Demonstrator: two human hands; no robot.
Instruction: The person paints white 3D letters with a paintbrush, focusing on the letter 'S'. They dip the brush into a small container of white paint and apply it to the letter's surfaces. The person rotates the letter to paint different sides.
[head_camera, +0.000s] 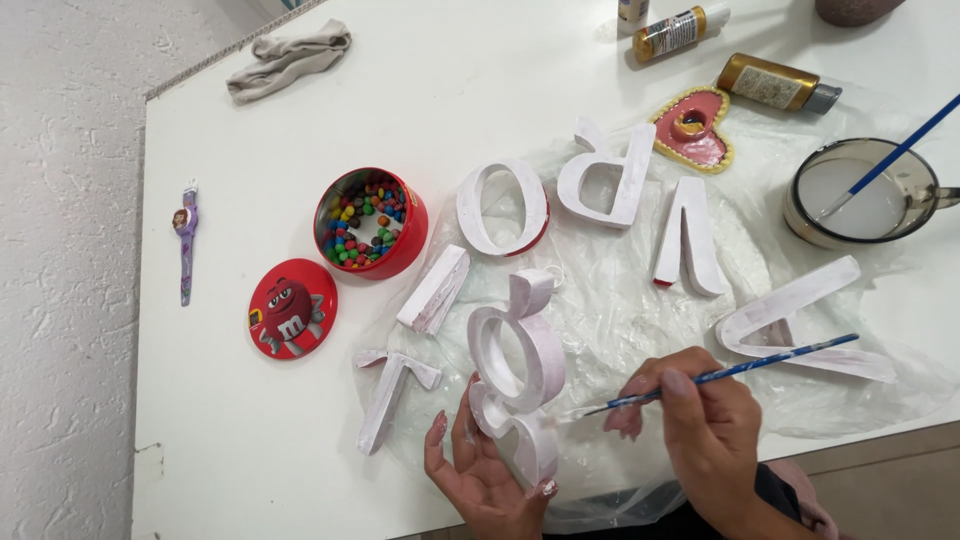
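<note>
The left hand (485, 475) cups the lower end of a white ampersand-shaped piece (518, 375), fingers curled around its bottom curve and thumb out to the side. The right hand (700, 425) pinches a blue-handled paintbrush (720, 375), fingers clenched on the shaft, bristle end laid against the lower loop of the ampersand-shaped piece.

That piece lies at the near edge of a clear plastic sheet (620, 300), close to the table edge (300, 520) (little room toward the person). Left of it sit a T-shaped white letter (390, 390) and a straight bar letter (435, 290); beyond it an O letter (503, 207) and an R letter (605, 175); right of it a V letter (690, 240) and another angled letter (800, 320), the last just under the brush handle.

Further left of the ampersand stand a red candy tin (372, 222) with its lid (291, 308) beside it, apart from the sheet, with bare white tabletop around them. Far right, a cup of white paint (862, 195) holds a second brush (890, 155); a heart-shaped dish (692, 128) lies beyond the V.
</note>
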